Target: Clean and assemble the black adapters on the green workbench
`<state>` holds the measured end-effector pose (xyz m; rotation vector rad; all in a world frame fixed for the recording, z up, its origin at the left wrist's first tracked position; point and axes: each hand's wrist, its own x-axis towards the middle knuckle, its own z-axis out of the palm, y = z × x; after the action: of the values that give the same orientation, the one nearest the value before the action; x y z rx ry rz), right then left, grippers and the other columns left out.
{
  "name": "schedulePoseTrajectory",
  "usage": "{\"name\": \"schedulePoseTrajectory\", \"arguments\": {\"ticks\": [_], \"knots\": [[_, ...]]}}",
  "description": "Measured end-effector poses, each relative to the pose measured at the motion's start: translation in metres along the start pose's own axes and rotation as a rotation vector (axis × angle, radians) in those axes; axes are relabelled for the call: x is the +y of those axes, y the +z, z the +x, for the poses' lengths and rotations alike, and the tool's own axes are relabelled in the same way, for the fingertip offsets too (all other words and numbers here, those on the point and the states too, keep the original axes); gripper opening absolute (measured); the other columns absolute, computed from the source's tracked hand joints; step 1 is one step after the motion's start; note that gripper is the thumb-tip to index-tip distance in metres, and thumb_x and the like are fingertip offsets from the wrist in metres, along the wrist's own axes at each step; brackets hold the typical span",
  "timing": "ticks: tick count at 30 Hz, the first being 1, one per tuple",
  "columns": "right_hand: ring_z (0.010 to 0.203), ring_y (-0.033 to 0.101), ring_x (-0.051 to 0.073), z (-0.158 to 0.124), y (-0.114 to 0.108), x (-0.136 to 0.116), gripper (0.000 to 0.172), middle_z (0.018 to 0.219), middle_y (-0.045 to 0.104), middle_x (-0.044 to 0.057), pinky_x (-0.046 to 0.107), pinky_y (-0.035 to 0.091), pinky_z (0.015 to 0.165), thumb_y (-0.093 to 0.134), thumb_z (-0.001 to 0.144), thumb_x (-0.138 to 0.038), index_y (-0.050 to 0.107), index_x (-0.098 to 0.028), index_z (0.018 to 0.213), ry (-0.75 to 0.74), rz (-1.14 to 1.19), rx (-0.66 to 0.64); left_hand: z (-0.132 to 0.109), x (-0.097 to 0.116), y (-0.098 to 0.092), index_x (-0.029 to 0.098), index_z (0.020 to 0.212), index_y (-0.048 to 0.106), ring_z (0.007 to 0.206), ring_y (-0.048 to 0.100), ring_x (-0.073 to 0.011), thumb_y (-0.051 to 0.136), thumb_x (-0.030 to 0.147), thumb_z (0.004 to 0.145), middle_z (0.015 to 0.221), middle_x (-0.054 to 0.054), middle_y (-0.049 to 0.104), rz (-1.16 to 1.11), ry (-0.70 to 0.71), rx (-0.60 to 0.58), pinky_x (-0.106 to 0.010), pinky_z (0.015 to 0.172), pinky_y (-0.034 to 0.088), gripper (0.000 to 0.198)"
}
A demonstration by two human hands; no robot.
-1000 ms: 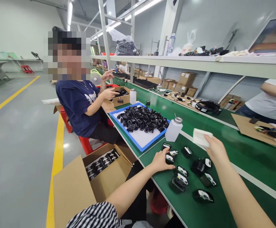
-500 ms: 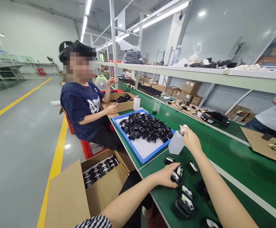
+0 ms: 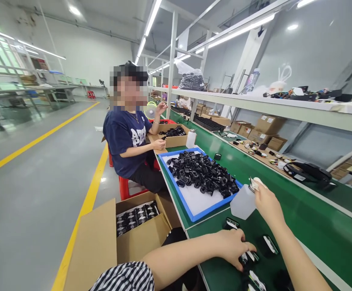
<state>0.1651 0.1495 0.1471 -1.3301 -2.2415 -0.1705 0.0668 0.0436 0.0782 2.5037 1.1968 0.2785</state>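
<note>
My right hand is closed on a white cloth, which it holds at the metal top of a translucent plastic bottle. My left hand is on the green table, its thumb and fingers around a small black plastic part with a white and green inside. A similar black part lies just behind that hand. Another black part stands to its right, below my right wrist. More such parts sit at the lower edge of the view.
A blue-rimmed tray beyond my left hand holds a heap of black pieces. An open cardboard box with packed rows stands on the left. A seated co-worker is by another box. A shelf runs above the table.
The view has swung left, so the scene sits farther right. My left hand remains around the black part, and my right hand keeps the cloth at the bottle top.
</note>
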Motion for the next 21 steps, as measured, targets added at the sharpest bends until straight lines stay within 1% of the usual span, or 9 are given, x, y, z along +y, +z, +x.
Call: {"name": "schedulePoseTrajectory", "arguments": {"ticks": [2, 4, 6, 9, 12, 14, 17, 19, 21], "knots": [[0.088, 0.051, 0.027, 0.001, -0.001, -0.001, 0.040, 0.097, 0.055, 0.015, 0.038, 0.043, 0.066, 0.023, 0.071, -0.018, 0.049, -0.010, 0.100, 0.015, -0.001, -0.007, 0.003, -0.001, 0.002, 0.016, 0.112, 0.040, 0.096, 0.047, -0.0247, 0.061, 0.023, 0.050, 0.110, -0.009, 0.043, 0.004, 0.065, -0.010, -0.029, 0.069, 0.043, 0.066], [0.087, 0.052, 0.027, 0.002, -0.001, -0.001, 0.040, 0.096, 0.055, 0.015, 0.038, 0.043, 0.065, 0.023, 0.070, -0.019, 0.050, -0.011, 0.099, 0.035, -0.004, -0.025, 0.006, -0.004, 0.006, 0.012, 0.113, 0.038, 0.101, 0.044, -0.0221, 0.061, 0.020, 0.051, 0.114, -0.008, 0.040, -0.044, 0.139, -0.032, -0.025, 0.077, 0.041, 0.067], [0.085, 0.052, 0.027, 0.003, -0.002, 0.000, 0.039, 0.094, 0.056, 0.015, 0.038, 0.044, 0.064, 0.023, 0.070, -0.020, 0.050, -0.012, 0.098, 0.031, -0.003, -0.050, 0.007, -0.007, 0.008, 0.011, 0.116, 0.033, 0.103, 0.043, -0.0208, 0.061, 0.019, 0.051, 0.113, -0.008, 0.040, -0.108, 0.149, -0.053, -0.024, 0.077, 0.040, 0.071], [0.085, 0.053, 0.027, 0.003, -0.001, 0.001, 0.039, 0.093, 0.056, 0.015, 0.037, 0.044, 0.064, 0.022, 0.071, -0.020, 0.050, -0.011, 0.097, 0.008, 0.005, -0.041, 0.002, -0.010, 0.008, 0.014, 0.120, 0.028, 0.101, 0.043, -0.0229, 0.061, 0.022, 0.050, 0.107, -0.008, 0.042, -0.149, 0.075, -0.068, -0.026, 0.071, 0.043, 0.078], [0.087, 0.052, 0.027, 0.002, 0.001, 0.002, 0.037, 0.096, 0.056, 0.014, 0.037, 0.044, 0.064, 0.022, 0.071, -0.020, 0.050, -0.013, 0.095, -0.006, 0.003, -0.024, -0.007, -0.010, 0.005, 0.015, 0.117, 0.033, 0.095, 0.046, -0.0255, 0.063, 0.031, 0.048, 0.098, -0.009, 0.045, -0.121, -0.016, -0.052, -0.027, 0.063, 0.044, 0.077], [0.086, 0.052, 0.027, 0.002, 0.002, 0.002, 0.037, 0.096, 0.056, 0.013, 0.038, 0.043, 0.065, 0.023, 0.071, -0.020, 0.051, -0.014, 0.094, -0.006, 0.004, -0.015, -0.014, -0.008, 0.005, 0.014, 0.113, 0.038, 0.088, 0.049, -0.0261, 0.063, 0.036, 0.047, 0.096, -0.010, 0.047, -0.105, -0.082, -0.016, -0.029, 0.062, 0.044, 0.074], [0.085, 0.052, 0.027, 0.002, 0.002, 0.002, 0.038, 0.094, 0.056, 0.014, 0.039, 0.043, 0.066, 0.022, 0.071, -0.021, 0.050, -0.013, 0.095, 0.011, 0.010, -0.007, -0.023, -0.006, 0.012, 0.013, 0.109, 0.041, 0.085, 0.050, -0.0264, 0.064, 0.041, 0.046, 0.097, -0.012, 0.049, -0.139, -0.179, 0.095, -0.033, 0.068, 0.042, 0.072], [0.088, 0.051, 0.028, 0.002, 0.002, 0.002, 0.038, 0.094, 0.056, 0.015, 0.040, 0.043, 0.067, 0.023, 0.070, -0.020, 0.050, -0.013, 0.095, 0.019, 0.007, -0.023, -0.028, -0.006, 0.018, 0.013, 0.109, 0.040, 0.087, 0.049, -0.0266, 0.064, 0.044, 0.047, 0.098, -0.012, 0.049, -0.219, -0.262, 0.163, -0.036, 0.073, 0.041, 0.073], [0.089, 0.050, 0.028, 0.002, 0.001, 0.002, 0.039, 0.094, 0.056, 0.014, 0.041, 0.042, 0.068, 0.023, 0.070, -0.020, 0.050, -0.013, 0.096, 0.033, -0.002, -0.027, -0.033, -0.006, 0.023, 0.013, 0.111, 0.037, 0.090, 0.047, -0.0266, 0.062, 0.048, 0.048, 0.101, -0.012, 0.048, -0.337, -0.321, 0.200, -0.036, 0.077, 0.039, 0.076]]}}
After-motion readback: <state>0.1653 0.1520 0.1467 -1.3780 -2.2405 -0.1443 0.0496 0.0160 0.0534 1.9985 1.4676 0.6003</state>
